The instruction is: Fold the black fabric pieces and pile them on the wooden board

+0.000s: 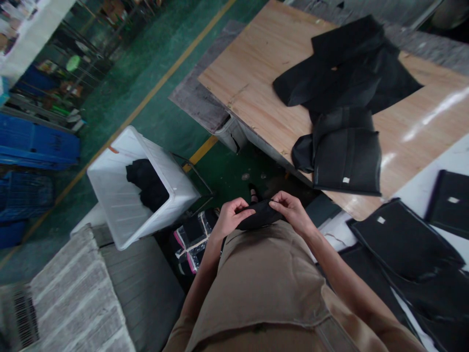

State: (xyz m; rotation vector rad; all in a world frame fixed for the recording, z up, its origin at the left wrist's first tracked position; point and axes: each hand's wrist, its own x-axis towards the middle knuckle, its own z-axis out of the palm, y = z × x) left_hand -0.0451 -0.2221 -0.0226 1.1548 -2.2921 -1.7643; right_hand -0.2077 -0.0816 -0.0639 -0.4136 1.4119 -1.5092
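Black fabric, 1 piece, sits before 1 brown apron; left hand and right hand, nearly closed, pinch its edge. Rightward, 3 black panels each bear 1 white label.

Wooden tabletop, right: black fabric heap far, black tagged piece near. White surface, near right: black panels.

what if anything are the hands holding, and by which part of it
A soft, black fabric-like piece, gripped near its edge away from the body: the left hand at one side, the right hand at the other.
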